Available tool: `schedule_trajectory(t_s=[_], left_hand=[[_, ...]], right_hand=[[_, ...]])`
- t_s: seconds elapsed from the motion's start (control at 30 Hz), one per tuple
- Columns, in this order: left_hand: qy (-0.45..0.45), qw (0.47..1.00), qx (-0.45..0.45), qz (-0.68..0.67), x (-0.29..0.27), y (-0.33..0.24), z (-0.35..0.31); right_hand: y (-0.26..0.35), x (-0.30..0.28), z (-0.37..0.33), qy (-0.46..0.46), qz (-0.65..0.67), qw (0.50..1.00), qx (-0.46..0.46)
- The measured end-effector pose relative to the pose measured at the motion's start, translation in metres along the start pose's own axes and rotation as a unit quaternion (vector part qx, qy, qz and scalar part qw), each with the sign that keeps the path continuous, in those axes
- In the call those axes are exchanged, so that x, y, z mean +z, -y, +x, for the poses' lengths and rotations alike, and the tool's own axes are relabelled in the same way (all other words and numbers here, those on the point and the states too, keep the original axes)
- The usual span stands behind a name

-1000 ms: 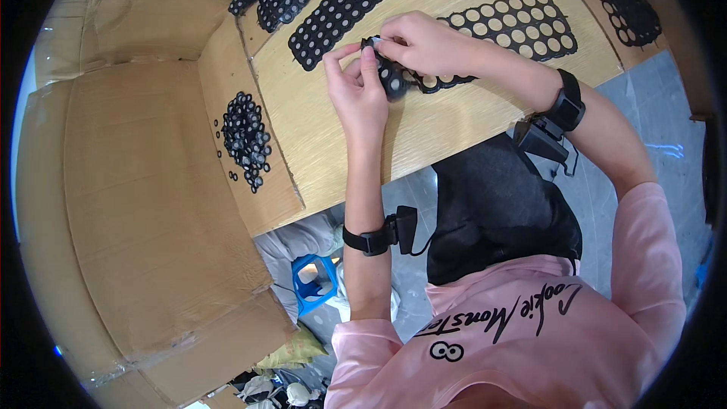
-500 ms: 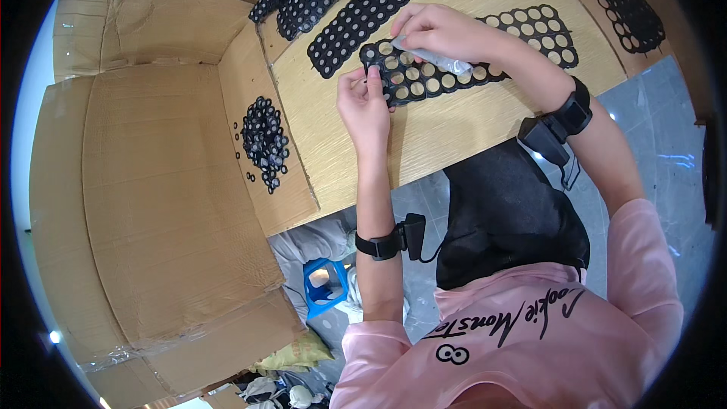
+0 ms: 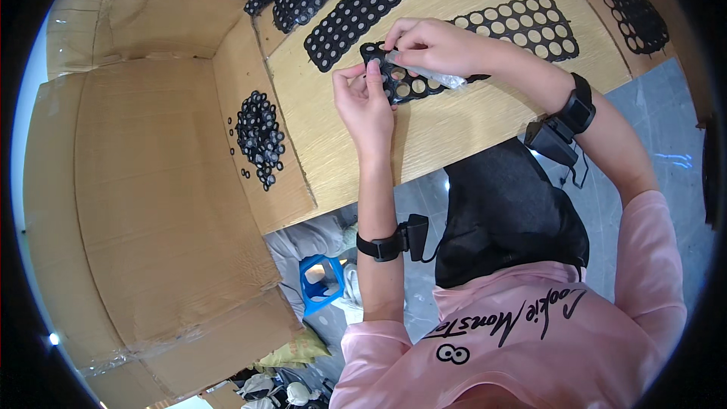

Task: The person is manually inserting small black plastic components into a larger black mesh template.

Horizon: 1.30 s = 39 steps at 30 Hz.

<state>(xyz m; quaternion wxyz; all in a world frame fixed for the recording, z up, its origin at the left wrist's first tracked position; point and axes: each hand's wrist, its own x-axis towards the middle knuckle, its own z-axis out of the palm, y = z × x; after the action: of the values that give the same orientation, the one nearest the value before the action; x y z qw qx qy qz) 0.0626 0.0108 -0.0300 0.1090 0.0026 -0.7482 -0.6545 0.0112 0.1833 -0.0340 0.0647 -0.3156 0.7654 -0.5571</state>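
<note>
Nearer the left hand (image 3: 365,106) than half a second ago, the right hand (image 3: 433,44) pinches a crinkled, translucent sleeve (image 3: 445,79) over the black, round-holed sheet (image 3: 522,29) on the grainy wooden table (image 3: 333,159); left fingers grip its end. Slacken that hold and the thin lattice could skid or buckle! Leftward, small dark rings (image 3: 260,135) heap.

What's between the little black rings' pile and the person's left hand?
Pale wooden tabletop lies between the pile of black rings and the left hand, seen in the head view.
</note>
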Motion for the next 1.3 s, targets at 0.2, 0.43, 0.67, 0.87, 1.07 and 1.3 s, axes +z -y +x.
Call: schedule_trajectory(t_s=[0.2,0.43,0.67,0.87,1.07,1.3], left_hand=[[0.008,1.000,0.009,-0.002,0.000,-0.002,-0.001],[0.021,1.000,0.019,0.004,0.001,-0.005,-0.003],[0.028,0.999,0.038,0.013,0.001,-0.003,-0.004],[0.038,0.998,0.053,0.013,0.002,-0.004,-0.004],[0.017,0.999,0.047,0.007,0.002,-0.004,-0.005],[0.011,0.999,0.019,0.029,-0.001,-0.004,-0.005]], right_hand=[[0.003,0.002,-0.001,-0.009,-0.032,0.999,0.006],[0.010,0.004,-0.002,-0.003,-0.048,0.999,0.018],[0.011,0.020,-0.001,-0.088,-0.132,0.987,-0.034],[0.016,0.024,-0.004,-0.121,-0.152,0.981,-0.009],[0.010,0.010,-0.001,-0.063,-0.044,0.997,-0.020],[0.003,0.005,-0.002,-0.031,-0.050,0.997,-0.040]])
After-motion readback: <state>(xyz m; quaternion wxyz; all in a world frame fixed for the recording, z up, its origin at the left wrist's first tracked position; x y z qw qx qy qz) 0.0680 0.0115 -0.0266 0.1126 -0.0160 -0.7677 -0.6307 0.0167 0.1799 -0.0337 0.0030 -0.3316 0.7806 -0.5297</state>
